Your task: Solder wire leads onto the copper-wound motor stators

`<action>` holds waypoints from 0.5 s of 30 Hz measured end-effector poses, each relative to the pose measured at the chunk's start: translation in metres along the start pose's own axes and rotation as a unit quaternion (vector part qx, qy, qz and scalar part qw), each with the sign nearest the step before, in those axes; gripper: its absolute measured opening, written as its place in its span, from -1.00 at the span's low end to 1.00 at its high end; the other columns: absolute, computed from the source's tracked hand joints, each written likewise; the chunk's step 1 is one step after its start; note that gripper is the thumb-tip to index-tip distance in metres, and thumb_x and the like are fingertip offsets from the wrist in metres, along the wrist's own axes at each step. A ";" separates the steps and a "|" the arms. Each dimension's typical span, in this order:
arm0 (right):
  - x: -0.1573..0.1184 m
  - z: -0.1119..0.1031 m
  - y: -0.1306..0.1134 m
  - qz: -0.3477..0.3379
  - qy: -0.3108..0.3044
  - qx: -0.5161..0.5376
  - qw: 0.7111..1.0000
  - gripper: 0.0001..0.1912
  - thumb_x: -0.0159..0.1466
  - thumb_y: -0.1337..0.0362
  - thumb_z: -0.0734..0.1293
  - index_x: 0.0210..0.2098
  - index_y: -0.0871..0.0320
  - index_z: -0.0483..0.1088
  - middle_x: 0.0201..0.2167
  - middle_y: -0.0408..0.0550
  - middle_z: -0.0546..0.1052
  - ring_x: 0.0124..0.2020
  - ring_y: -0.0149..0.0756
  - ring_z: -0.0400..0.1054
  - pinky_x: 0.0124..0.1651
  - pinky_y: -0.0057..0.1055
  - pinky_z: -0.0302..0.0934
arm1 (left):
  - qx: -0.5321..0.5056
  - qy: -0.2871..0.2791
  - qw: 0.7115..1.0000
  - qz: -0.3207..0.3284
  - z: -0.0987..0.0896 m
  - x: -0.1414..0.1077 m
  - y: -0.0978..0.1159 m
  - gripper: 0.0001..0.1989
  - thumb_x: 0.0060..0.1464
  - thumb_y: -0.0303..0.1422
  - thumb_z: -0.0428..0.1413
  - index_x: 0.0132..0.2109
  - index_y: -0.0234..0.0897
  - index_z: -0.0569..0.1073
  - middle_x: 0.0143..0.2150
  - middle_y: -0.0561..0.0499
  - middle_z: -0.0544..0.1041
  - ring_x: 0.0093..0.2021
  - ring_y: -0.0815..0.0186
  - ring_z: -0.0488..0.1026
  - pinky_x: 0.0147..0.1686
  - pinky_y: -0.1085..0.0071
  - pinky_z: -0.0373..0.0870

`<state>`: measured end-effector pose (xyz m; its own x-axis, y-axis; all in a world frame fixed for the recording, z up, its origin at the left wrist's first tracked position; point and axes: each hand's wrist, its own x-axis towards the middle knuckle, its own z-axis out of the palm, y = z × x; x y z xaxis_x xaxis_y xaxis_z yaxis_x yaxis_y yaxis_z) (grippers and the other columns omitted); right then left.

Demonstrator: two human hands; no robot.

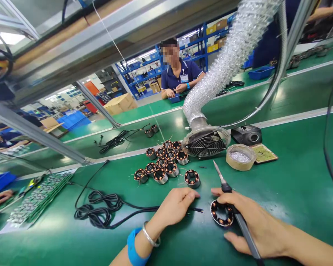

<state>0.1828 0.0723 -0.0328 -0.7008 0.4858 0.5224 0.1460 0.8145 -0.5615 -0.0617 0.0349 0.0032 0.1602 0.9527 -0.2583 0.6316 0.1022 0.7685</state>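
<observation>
My left hand (pixel 175 207) is closed over a black cable (pixel 152 209); its stripped end shows just past the fingers. The undersides of those fingers are hidden. In my right hand (pixel 246 218) is a soldering iron (pixel 241 225), its tip pointing up and away from me. A ring-shaped motor stator with copper coils (pixel 213 213) sits right by the right fingers, partly covered by them; whether they grip it too I cannot tell. Another stator (pixel 192 178) stands just beyond my left hand, and a cluster of several more (pixel 161 176) lies behind it.
A fume extractor fan (pixel 207 143) with a silver duct (pixel 224 62) stands at the back. Beside it are a solder-filled round dish (pixel 240 157), a square pad (pixel 265 153) and a black holder (pixel 246 135). Circuit boards (pixel 41 199) lie left, near another person's hand (pixel 0 199). A co-worker (pixel 180 75) sits opposite.
</observation>
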 end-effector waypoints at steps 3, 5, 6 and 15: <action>-0.008 -0.002 0.001 0.020 0.010 -0.003 1.000 -0.46 0.14 0.32 0.35 0.09 0.08 0.16 -0.02 0.05 0.47 -0.07 -0.15 0.43 -0.08 -0.29 0.41 | -0.108 -0.083 0.991 -0.010 0.008 0.007 0.006 -0.66 0.21 -0.15 0.04 -0.24 -0.35 0.53 -0.43 0.07 0.46 -0.41 0.37 0.28 -0.37 0.46 0.17; -0.008 0.002 0.002 0.022 0.018 0.009 1.000 -0.50 0.17 0.36 0.31 0.08 0.07 0.15 -0.08 0.01 0.48 -0.18 -0.21 0.42 -0.17 -0.32 0.40 | -0.153 -0.124 0.980 -0.029 0.010 0.011 0.009 -0.62 0.09 -0.06 0.14 -0.33 -0.34 0.45 -0.53 0.15 0.30 -0.50 0.42 0.14 -0.48 0.48 0.06; -0.007 0.003 0.003 0.019 0.020 0.015 1.000 -0.50 0.16 0.39 0.28 0.08 0.06 0.15 -0.09 0.00 0.48 -0.21 -0.23 0.40 -0.19 -0.33 0.38 | -0.166 -0.139 0.976 -0.034 0.011 0.012 0.010 -0.59 0.03 0.00 0.17 -0.37 -0.33 0.41 -0.56 0.18 0.24 -0.53 0.43 0.09 -0.51 0.47 0.01; 0.001 0.015 0.007 0.033 0.052 0.017 0.998 -0.41 -0.10 0.39 0.34 -0.05 0.06 0.18 -0.31 -0.16 0.42 -0.37 -0.30 0.28 -0.35 -0.42 0.21 | -0.275 -0.059 0.959 -0.045 0.011 0.027 0.025 -0.66 -0.13 -0.09 0.19 -0.50 -0.28 0.33 -0.69 0.24 0.10 -0.65 0.50 -0.08 -0.60 0.47 -0.20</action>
<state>0.1727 0.0737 -0.0452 -0.6144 0.5696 0.5459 0.1638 0.7690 -0.6179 -0.0334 0.0604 0.0086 0.2280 0.8974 -0.3777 0.1567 0.3491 0.9239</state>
